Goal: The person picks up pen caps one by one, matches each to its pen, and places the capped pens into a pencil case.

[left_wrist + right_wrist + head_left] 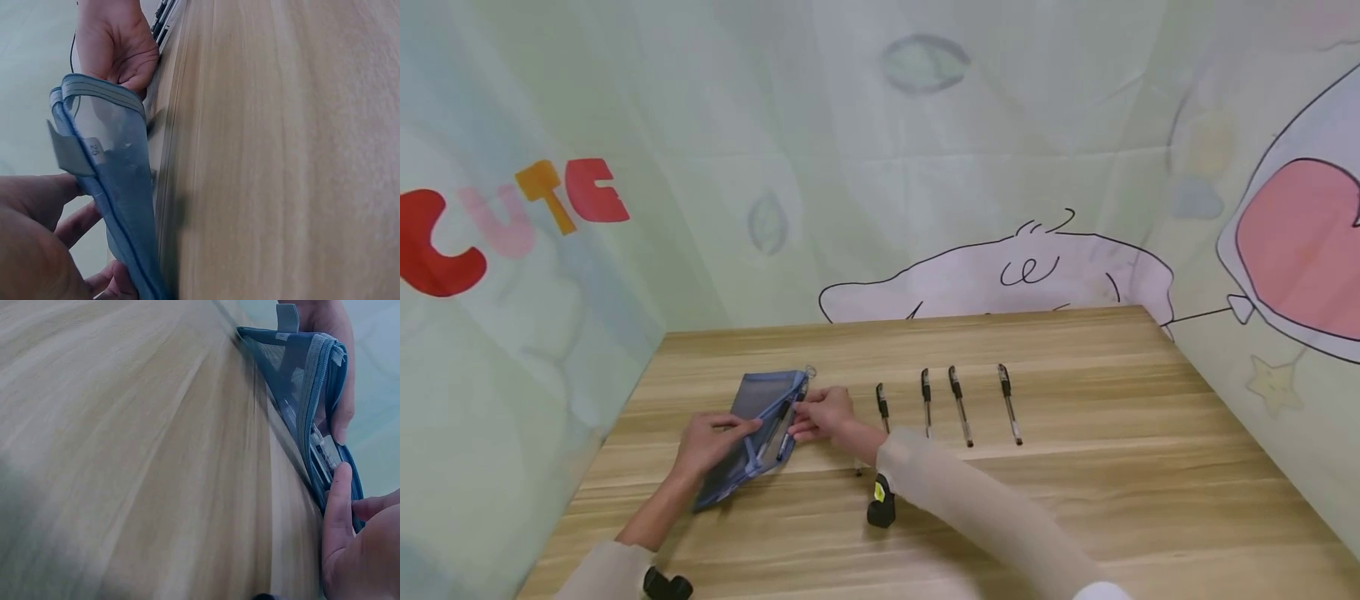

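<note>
A blue mesh zip pencil pouch (760,417) lies at an angle on the left part of the table, its zip side spread apart. My left hand (715,442) pinches one edge of the opening between thumb and fingers. At the opposite edge, near the zip pull, my right hand (823,414) grips the rim with its fingertips. Pens (324,450) show inside the pouch in the right wrist view, close to the right index finger. Seen from the left wrist, the pouch (125,181) gapes at its end, with a small tag on its side.
Several black-capped clear pens, among them one pen (959,406) and a rightmost pen (1011,404), lie apart on the wooden table (1112,467) right of the pouch. My right forearm partly covers some. A printed cloth wall (880,183) stands behind and beside the table.
</note>
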{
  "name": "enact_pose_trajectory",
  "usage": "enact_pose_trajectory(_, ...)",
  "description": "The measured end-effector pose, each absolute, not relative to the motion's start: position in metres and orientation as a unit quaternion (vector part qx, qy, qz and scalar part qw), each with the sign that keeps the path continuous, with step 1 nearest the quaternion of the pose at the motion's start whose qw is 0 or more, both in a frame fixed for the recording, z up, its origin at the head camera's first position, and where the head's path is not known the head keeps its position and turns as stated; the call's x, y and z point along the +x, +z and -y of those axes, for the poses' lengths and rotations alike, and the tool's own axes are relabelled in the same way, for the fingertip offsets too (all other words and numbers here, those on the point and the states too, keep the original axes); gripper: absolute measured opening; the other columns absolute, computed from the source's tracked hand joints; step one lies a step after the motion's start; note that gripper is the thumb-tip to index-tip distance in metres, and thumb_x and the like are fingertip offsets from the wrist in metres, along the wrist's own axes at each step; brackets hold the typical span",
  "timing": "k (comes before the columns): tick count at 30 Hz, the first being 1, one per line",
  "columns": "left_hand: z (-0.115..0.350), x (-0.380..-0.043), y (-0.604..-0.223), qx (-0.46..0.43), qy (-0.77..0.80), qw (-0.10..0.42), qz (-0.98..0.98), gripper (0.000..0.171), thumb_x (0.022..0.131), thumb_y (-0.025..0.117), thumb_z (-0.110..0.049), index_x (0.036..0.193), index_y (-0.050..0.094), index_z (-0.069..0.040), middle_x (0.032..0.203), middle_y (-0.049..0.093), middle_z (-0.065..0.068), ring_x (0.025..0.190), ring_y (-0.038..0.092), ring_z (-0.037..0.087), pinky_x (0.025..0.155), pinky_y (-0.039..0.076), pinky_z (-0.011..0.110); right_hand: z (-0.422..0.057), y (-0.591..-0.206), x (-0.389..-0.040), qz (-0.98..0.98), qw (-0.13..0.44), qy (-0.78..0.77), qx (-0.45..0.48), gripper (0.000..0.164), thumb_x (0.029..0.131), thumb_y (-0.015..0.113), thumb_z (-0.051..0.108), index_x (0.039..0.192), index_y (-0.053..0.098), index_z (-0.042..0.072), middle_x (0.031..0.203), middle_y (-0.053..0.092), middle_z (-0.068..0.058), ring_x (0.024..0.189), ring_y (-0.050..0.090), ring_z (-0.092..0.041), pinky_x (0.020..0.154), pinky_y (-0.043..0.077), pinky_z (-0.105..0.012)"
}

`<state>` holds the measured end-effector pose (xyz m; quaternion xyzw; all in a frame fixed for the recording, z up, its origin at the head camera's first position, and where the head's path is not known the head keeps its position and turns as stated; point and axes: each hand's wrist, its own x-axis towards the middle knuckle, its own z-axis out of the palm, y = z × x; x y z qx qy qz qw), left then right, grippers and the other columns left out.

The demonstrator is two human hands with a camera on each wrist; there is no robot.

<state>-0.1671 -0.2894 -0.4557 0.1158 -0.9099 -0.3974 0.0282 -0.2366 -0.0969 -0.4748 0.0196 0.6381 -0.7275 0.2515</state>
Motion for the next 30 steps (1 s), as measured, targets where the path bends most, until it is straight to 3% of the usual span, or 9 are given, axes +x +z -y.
enact_pose_trajectory(9,0.288,-0.164,-0.453,0.104,-0.400,0.035,0.910,0.032,0.088,0.080,-0.032,0.092,0.081,0.000,0.104,0.077,0.017,0.090,0.063,0.015,0.072,0.044,0.024,0.105,-0.477,-0.234,-0.683,0.215,-0.698,-0.020,0.032,0.092,0.072,0.000,0.122,0.062,-0.008,0.077,0.074,-0.024,0.044,0.063,-0.009,0.048,0.057,-0.025)
enact_pose_trajectory(16,0.285,-0.162,-0.451,0.111,-0.387,0.028,0.915,0.035,0.088,0.080,-0.033,0.097,0.079,0.000,0.110,0.075,0.020,0.089,0.061,0.019,0.069,0.042,0.024,0.108,-0.479,-0.231,-0.708,0.210,-0.672,-0.053,0.047,0.093,0.071,0.001,0.136,0.055,-0.010,0.081,0.075,-0.026,0.044,0.061,-0.008,0.049,0.058,-0.026)
enact_pose_trajectory(22,0.282,-0.161,-0.445,0.094,-0.378,0.013,0.921,0.037,0.084,0.083,-0.031,0.100,0.076,0.001,0.113,0.072,0.024,0.078,0.050,0.019,0.064,0.037,0.027,0.107,-0.482,-0.230,-0.713,0.203,-0.669,-0.055,0.042,0.094,0.071,0.003,0.133,0.059,-0.008,0.081,0.076,-0.024,0.044,0.061,-0.007,0.049,0.058,-0.025)
enact_pose_trajectory(30,0.280,-0.158,-0.443,0.098,-0.386,-0.008,0.917,0.041,0.085,0.082,-0.033,0.106,0.074,0.001,0.124,0.068,0.027,0.084,0.052,0.021,0.065,0.038,0.028,0.104,-0.480,-0.228,-0.700,0.215,-0.677,-0.072,0.047,0.094,0.071,0.006,0.136,0.055,-0.010,0.087,0.076,-0.027,0.045,0.062,-0.006,0.049,0.058,-0.024)
